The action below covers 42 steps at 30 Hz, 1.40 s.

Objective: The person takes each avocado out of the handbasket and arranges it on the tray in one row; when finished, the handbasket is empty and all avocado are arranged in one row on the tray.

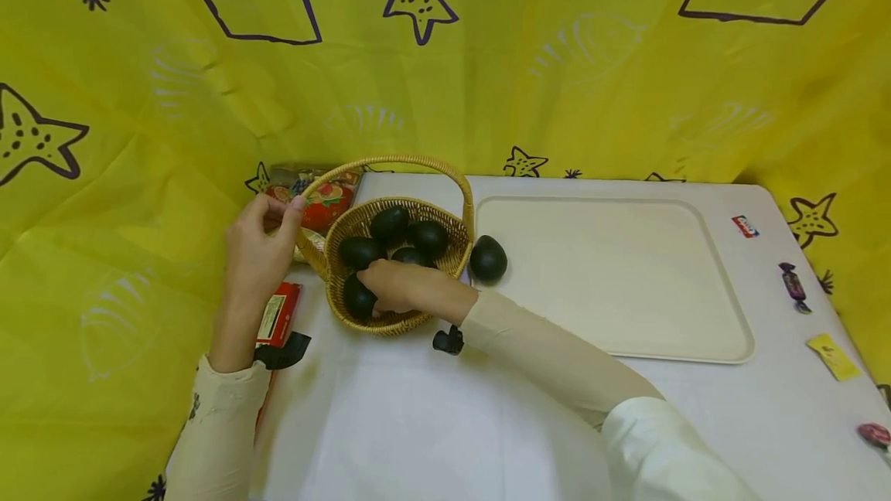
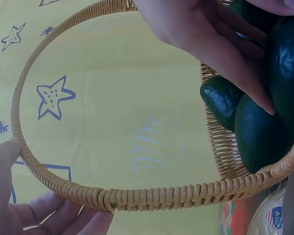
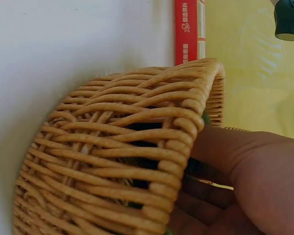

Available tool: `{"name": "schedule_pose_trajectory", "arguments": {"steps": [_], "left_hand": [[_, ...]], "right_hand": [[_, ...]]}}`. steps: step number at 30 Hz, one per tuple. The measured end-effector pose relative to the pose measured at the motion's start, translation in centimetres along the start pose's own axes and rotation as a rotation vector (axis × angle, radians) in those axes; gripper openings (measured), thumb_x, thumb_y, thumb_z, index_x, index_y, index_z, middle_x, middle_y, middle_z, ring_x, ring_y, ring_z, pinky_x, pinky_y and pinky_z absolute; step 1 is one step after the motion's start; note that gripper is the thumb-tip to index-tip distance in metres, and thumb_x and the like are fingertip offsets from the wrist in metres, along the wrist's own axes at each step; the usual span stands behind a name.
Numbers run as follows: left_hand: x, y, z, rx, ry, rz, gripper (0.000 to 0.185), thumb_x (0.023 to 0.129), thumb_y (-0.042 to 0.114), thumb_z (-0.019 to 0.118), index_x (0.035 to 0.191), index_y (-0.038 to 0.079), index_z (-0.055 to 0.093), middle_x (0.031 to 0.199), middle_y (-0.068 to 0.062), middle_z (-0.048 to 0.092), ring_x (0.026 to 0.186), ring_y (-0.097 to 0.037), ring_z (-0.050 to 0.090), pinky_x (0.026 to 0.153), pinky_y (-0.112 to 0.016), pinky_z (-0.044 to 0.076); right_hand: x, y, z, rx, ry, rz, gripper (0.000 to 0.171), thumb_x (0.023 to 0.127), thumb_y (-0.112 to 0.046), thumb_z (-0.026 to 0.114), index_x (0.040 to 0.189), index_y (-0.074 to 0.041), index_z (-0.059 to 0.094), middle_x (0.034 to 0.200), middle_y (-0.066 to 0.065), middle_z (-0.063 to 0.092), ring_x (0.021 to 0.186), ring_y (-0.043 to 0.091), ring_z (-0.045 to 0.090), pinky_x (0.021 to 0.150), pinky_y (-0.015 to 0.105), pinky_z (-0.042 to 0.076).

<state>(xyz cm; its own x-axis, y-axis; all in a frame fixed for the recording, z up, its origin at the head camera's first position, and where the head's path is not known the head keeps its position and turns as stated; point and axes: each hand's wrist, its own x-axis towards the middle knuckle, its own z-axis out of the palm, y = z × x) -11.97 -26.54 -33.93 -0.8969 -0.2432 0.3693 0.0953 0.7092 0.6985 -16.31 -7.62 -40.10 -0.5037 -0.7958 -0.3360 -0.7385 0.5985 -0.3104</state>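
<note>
A wicker basket (image 1: pixel 397 269) stands near the table's (image 1: pixel 431 424) left edge, toward the far side, with dark green avocados (image 1: pixel 390 224) piled inside it. The left hand (image 1: pixel 259 250) pinches the basket's arched handle (image 1: pixel 411 162) low on its left end, thumb and fingertips closed on the woven cane; the left wrist view shows the thumb (image 2: pixel 2 161) and fingers (image 2: pixel 49 213) on either side of the handle loop (image 2: pixel 137 198). The right hand (image 1: pixel 400 288) reaches down into the basket from the near side, its grip curled over the nearest avocado (image 1: pixel 358 298); in the left wrist view its fingertips (image 2: pixel 255 95) rest on the dark skin of an avocado (image 2: pixel 257 137). The right wrist view shows only the basket's wall (image 3: pixel 117 161) and the palm (image 3: pixel 250 181) behind it, so how firmly the fruit is held cannot be told.

One more avocado (image 1: pixel 488 258) lies on the table just beside the basket's right side, touching or nearly touching the left rim of a large cream tray (image 1: pixel 612 277) that fills the middle of the table. Behind the basket at the far left corner sits a colourful snack bag (image 1: pixel 316 195). A red box (image 1: pixel 278 315) lies at the left edge under the left forearm. Wrapped sweets (image 1: pixel 795 286) and a yellow packet (image 1: pixel 833 356) lie along the right edge.
</note>
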Motion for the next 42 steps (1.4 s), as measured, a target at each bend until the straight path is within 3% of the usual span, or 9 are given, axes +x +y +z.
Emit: {"name": "schedule_pose_trajectory", "arguments": {"steps": [11,21,33,42], "left_hand": [[0.01,-0.13,0.03,0.001,0.001,-0.004,0.045,0.107,0.044,0.061,0.103,-0.001,0.066,0.104,-0.014,0.069,0.094,-0.018,0.06,0.085,-0.025,0.043],[-0.1,-0.21,-0.01,0.009,0.001,-0.012,0.045,0.107,0.044,0.06,0.104,0.0,0.067,0.105,-0.014,0.069,0.096,-0.02,0.06,0.086,-0.027,0.044],[-0.1,0.06,0.0,0.017,-0.007,-0.016,0.048,0.107,0.048,0.059,0.104,0.0,0.065,0.104,-0.015,0.069,0.095,-0.021,0.061,0.086,-0.03,0.044],[-0.07,0.04,0.04,0.016,-0.004,-0.015,0.049,0.107,0.048,0.059,0.104,0.0,0.065,0.104,-0.015,0.069,0.095,-0.021,0.061,0.086,-0.03,0.044]], "right_hand": [[-0.37,0.61,0.09,0.106,-0.003,-0.029,0.069,0.099,-0.025,0.077,0.158,-0.006,0.046,0.152,0.01,0.059,0.137,0.022,0.059,0.109,0.03,0.049],[-0.36,0.38,0.25,0.101,0.016,-0.057,0.053,0.099,-0.022,0.077,0.147,-0.007,0.057,0.136,0.009,0.068,0.127,0.02,0.065,0.103,0.029,0.053],[-0.07,-0.07,0.47,0.035,0.005,-0.042,0.054,0.096,-0.026,0.081,0.142,-0.007,0.06,0.131,0.01,0.069,0.123,0.02,0.067,0.098,0.028,0.055],[-0.63,0.01,0.21,0.063,-0.004,-0.052,0.062,0.101,-0.025,0.074,0.154,-0.004,0.05,0.143,0.012,0.064,0.13,0.022,0.064,0.101,0.028,0.054]]}}
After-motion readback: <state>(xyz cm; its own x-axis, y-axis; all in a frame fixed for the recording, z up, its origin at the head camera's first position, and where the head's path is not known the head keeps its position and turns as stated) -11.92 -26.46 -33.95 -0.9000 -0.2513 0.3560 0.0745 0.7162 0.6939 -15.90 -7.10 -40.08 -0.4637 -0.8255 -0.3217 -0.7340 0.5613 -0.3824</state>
